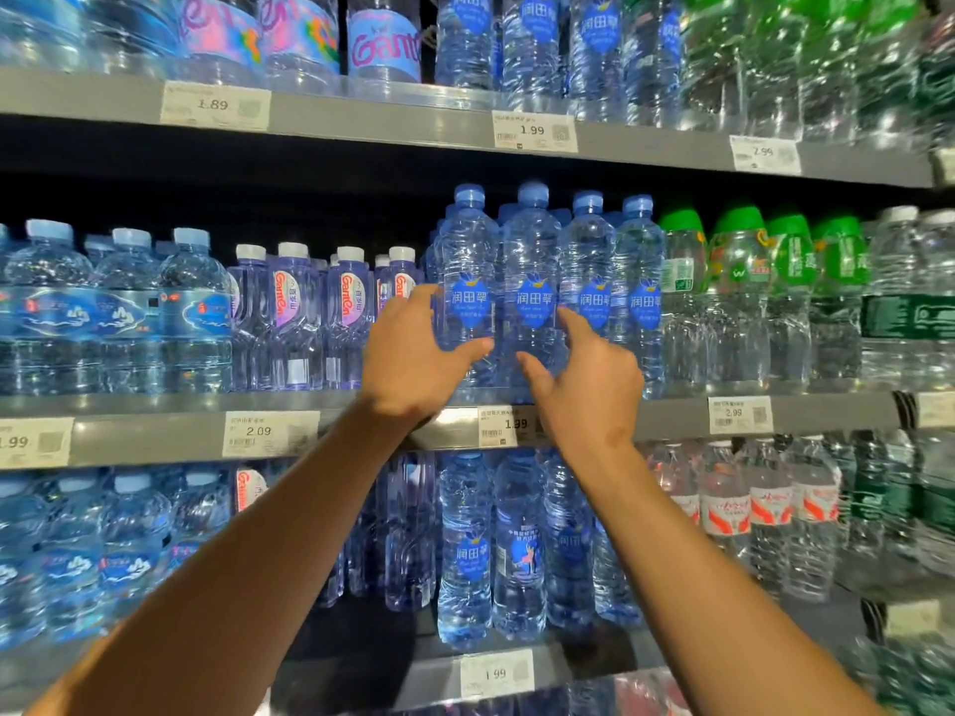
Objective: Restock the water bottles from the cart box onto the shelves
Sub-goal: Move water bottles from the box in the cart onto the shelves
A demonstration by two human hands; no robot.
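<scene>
On the middle shelf (pixel 155 405), at nine o'clock, squat blue-capped bottles (pixel 124 312) stand packed to the front edge, and just beside them the white-capped purple bottles (pixel 294 317) fill their slot too. The left hand (pixel 413 354) reaches up at the centre, fingers curved round the left side of the first tall blue water bottle (pixel 467 286) with the thumb across its front; it looks like a light hold or a nudge rather than a firm grip. The right hand (pixel 589 385) sits just beside it, fingers spread and loosely bent, index finger touching the second tall blue bottle (pixel 532 281), gripping nothing. Two more of the same bottles (pixel 615 281) stand toward three o'clock, then green-capped ones (pixel 734 281). The front row of this facing looks full, so I judge this slot nearly done and the hands are only straightening it. The same brand at six o'clock, on the lower shelf (pixel 568 658), sits further back, which may want topping up. The cart box is out of view, so what remains in it cannot be told
</scene>
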